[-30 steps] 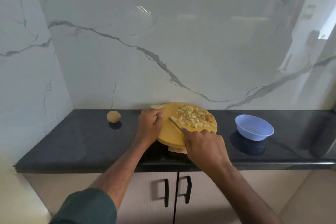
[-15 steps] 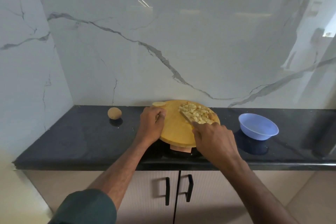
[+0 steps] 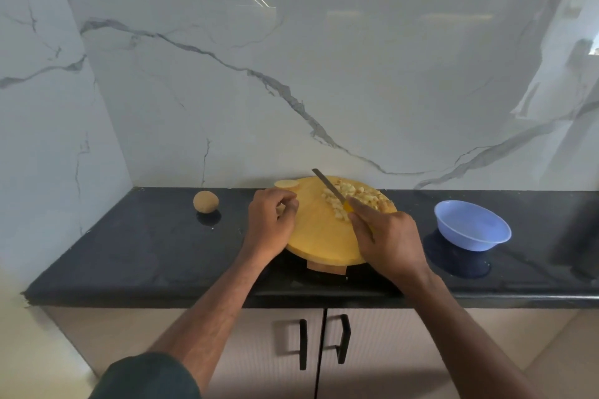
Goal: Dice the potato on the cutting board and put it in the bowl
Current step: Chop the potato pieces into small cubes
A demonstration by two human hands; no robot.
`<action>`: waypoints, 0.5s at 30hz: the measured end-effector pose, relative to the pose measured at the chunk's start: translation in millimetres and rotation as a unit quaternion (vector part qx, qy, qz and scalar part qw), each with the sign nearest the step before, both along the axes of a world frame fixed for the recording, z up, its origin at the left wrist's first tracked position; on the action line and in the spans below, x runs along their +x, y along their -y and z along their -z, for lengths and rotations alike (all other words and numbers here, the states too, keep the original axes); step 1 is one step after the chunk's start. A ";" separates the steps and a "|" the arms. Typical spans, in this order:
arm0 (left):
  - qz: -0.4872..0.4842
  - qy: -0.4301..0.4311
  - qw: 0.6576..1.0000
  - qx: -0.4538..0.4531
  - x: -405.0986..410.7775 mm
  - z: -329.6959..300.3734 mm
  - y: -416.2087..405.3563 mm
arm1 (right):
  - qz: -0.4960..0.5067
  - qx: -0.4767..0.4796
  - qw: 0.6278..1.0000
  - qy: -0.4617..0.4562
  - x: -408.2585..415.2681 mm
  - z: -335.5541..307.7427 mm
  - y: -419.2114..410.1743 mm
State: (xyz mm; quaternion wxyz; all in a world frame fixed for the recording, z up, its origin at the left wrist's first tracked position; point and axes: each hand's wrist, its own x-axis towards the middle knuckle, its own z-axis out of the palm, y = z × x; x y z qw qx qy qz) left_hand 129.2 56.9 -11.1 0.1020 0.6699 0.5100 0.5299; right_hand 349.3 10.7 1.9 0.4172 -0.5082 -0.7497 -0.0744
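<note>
A round wooden cutting board (image 3: 319,236) lies on the black counter, its front edge lifted. A heap of diced potato (image 3: 358,199) sits on its far right part. My right hand (image 3: 387,240) grips a knife (image 3: 329,188) with a yellow handle, the blade laid along the left side of the heap and pointing away to the back left. My left hand (image 3: 270,223) grips the board's left edge. The blue bowl (image 3: 471,230) stands to the right of the board, with nothing visible inside.
A whole potato (image 3: 205,201) rests on the counter (image 3: 146,246) left of the board. A potato slice (image 3: 286,184) lies at the board's back left rim. Marble walls close off the back and left. Cabinet doors with black handles (image 3: 324,343) are below.
The knife blade has swung from the near side of the heap to its left side, now pointing toward the back wall. My left hand still holds the board's edge.
</note>
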 end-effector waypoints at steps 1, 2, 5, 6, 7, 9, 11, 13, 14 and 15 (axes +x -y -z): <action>-0.009 0.006 1.000 0.003 -1.0 0.0 -1.8 | -0.013 0.003 0.999 -0.034 2.4 2.9 -2.9; -0.019 0.021 1.000 0.002 -1.9 0.6 -3.2 | -0.024 0.005 0.998 -0.062 4.2 6.1 -3.8; -0.044 0.134 0.989 -0.038 -4.4 -0.9 -9.1 | -0.041 0.027 0.995 -0.084 5.9 12.2 -4.3; -0.049 0.176 0.982 -0.056 -5.9 -2.6 -12.8 | -0.043 0.029 0.995 -0.085 6.7 13.3 -5.7; -0.053 0.205 0.975 -0.071 -8.1 -5.0 -17.4 | -0.042 0.028 0.995 -0.087 7.3 14.1 -6.9; -0.055 0.219 0.969 -0.104 -13.6 -9.8 -31.3 | -0.037 0.026 0.995 -0.093 8.2 15.7 -8.2; -0.051 0.197 0.970 -0.132 -19.8 -12.7 -48.0 | -0.038 0.032 0.994 -0.097 8.6 16.3 -9.1; -0.052 0.159 0.975 -0.146 -22.3 -10.5 -63.0 | -0.038 0.037 0.994 -0.099 8.9 16.9 -9.5; -0.054 0.146 0.976 -0.149 -23.0 -8.2 -68.2 | -0.038 0.035 0.994 -0.098 8.7 17.4 -9.6; -0.053 0.140 0.977 -0.151 -23.7 -6.8 -71.7 | -0.039 0.036 0.994 -0.097 8.4 17.7 -9.7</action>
